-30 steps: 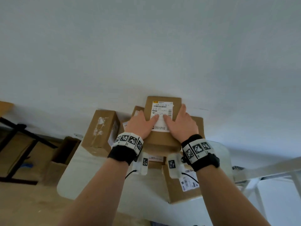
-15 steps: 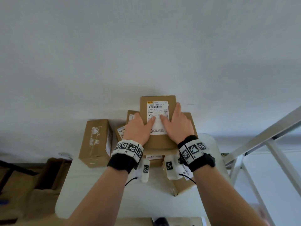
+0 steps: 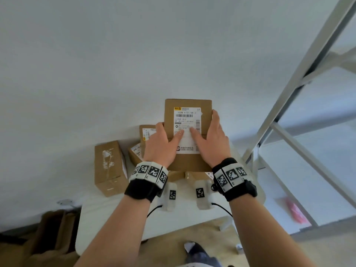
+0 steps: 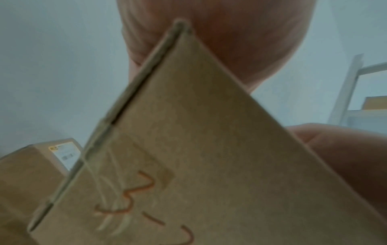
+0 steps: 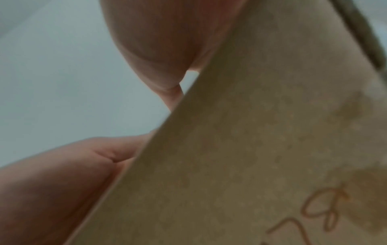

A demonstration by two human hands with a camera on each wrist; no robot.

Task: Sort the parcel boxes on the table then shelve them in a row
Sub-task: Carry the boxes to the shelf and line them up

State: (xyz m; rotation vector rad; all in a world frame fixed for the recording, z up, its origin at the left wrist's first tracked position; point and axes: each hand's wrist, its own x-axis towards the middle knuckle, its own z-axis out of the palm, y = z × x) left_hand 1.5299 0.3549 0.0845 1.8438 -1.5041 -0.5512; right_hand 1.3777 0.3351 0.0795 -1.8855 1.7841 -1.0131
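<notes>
Lifted higher off bench [image 3: 107, 214], labelled parcel box [image 3: 187, 132] clasped between left hand [image 3: 160, 145] and right hand [image 3: 212, 141], mid-carry; next needs swinging right onto shelf rack [image 3: 289, 105].

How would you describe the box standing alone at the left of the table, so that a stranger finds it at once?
Look at the white table against the wall. At its left stands one cardboard box, apart from the cluster of labelled boxes. Its top bears torn white tape remains, not a full shipping label.

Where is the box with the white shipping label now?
In the head view, the labelled box is at centre, held between the left hand and right hand, above the other boxes on the table.
</notes>
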